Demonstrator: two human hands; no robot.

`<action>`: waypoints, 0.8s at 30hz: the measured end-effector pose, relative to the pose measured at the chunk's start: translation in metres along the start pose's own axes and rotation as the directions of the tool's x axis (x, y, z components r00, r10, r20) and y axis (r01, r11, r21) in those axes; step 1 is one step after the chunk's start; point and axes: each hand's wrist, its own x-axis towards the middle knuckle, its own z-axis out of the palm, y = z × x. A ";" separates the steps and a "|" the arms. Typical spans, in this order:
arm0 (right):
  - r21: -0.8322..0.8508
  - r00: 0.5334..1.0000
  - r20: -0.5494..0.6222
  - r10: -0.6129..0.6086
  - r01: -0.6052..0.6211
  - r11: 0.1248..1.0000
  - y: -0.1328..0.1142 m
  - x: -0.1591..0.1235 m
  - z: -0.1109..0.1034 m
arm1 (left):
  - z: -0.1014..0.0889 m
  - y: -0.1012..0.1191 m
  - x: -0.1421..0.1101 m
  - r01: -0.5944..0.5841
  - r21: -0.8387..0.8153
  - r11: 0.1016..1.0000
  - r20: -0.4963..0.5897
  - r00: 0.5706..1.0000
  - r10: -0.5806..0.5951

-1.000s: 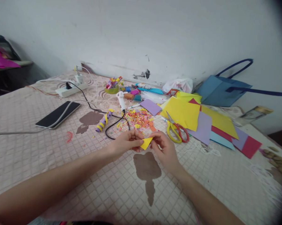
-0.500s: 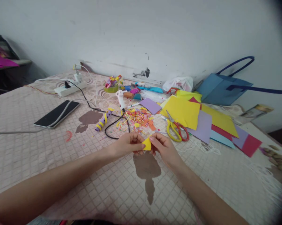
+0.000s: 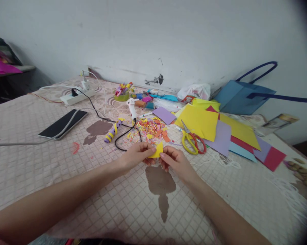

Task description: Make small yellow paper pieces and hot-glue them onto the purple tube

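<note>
A small piece of yellow paper [image 3: 158, 151] with a pointed top is between my two hands, just above the table. My left hand [image 3: 138, 155] is closed on it, thumb across its left side. The thumb and fingers of my right hand [image 3: 174, 159] pinch its lower right corner. Beyond the hands lies a heap of colourful paper scraps [image 3: 149, 127]. To the right are scissors [image 3: 190, 141] with one yellow and one red handle. A purple roll wound with a yellow strip [image 3: 113, 131] lies to the left, near a white glue gun [image 3: 131, 108].
Coloured sheets [image 3: 198, 120] spread over the right side, before a blue bag [image 3: 245, 97]. White string [image 3: 226, 160] lies near them. At left are a dark phone [image 3: 64, 124] and a power strip [image 3: 78, 97]; the glue gun's black cord [image 3: 119, 137] loops behind my left hand.
The yellow paper has turned and shifted slightly left and up. My right fingers have slid from its upper edge to its lower right corner.
</note>
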 end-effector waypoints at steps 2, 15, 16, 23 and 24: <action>0.008 1.000 -0.013 0.008 -0.008 1.000 0.001 0.000 0.000 | 0.000 0.000 0.001 -0.018 0.037 0.999 0.000 1.000 0.018; 0.031 0.999 -0.033 -0.029 0.030 0.999 0.003 0.002 -0.005 | -0.002 -0.005 0.002 -0.238 0.163 0.957 0.039 0.971 0.235; 0.029 0.999 -0.024 -0.036 0.037 0.999 0.003 0.002 -0.006 | -0.002 -0.005 0.003 -0.212 0.110 0.971 0.052 0.977 0.207; 0.018 0.999 0.002 -0.055 0.054 0.998 0.007 0.006 -0.015 | -0.003 -0.001 0.003 -0.135 -0.074 0.988 -0.020 0.991 0.134; 0.015 0.998 -0.012 -0.063 0.063 0.998 0.008 0.007 -0.016 | -0.003 -0.001 0.003 -0.145 -0.086 0.986 -0.045 0.989 0.142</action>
